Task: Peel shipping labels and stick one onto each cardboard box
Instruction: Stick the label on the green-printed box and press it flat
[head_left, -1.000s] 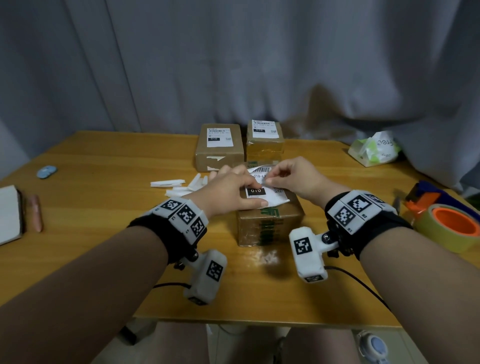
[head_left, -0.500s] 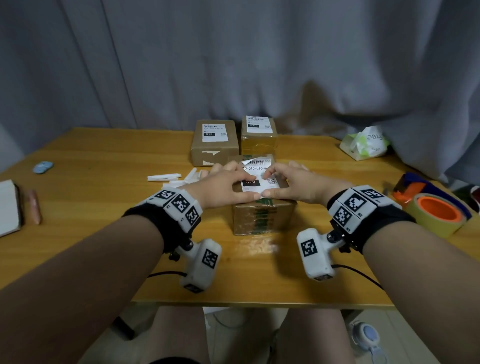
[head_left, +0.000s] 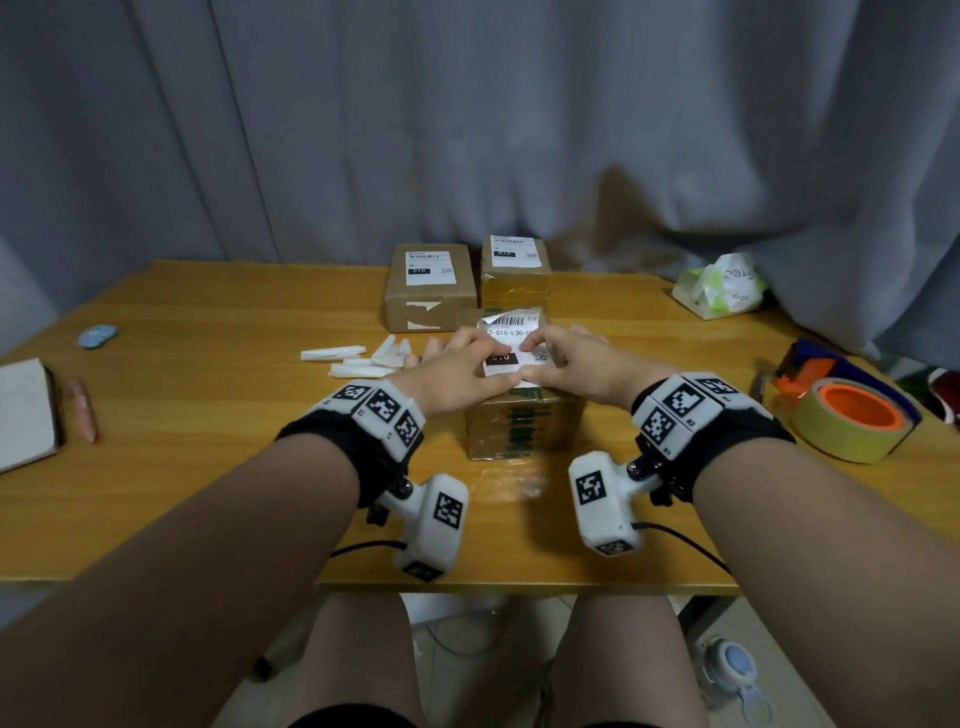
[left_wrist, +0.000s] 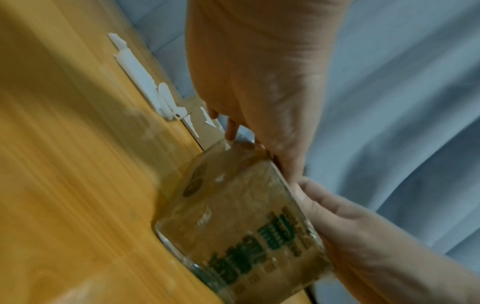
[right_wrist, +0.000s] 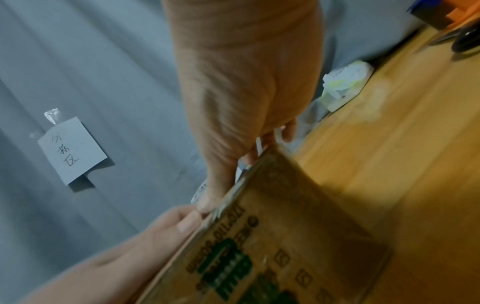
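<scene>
Label (head_left: 511, 340) laid atop near box (head_left: 519, 428), long axis near-far. Pressed flat by left hand (head_left: 457, 371), fingers straight. Right hand (head_left: 582, 369) bent on it; pinch or press not discernible. Far edge curled up, beyond both hands.

Black wrist straps (head_left: 332, 447), white tag-printed blocks (head_left: 384, 410), white wrist cameras (head_left: 436, 519), black cables (head_left: 363, 545).

Both hands press a white printed shipping label (head_left: 511, 340) onto the top of a brown cardboard box with green print (head_left: 519, 431), which stands on the yellow wooden surface (head_left: 208, 374). The left hand (head_left: 457, 374) lies flat over the label's left side. The right hand (head_left: 576, 371) touches its right side with fingertips and thumb. The label's far edge curls up. Behind stand 2 labelled brown cardboard boxes (head_left: 431, 296), side by side.
</scene>
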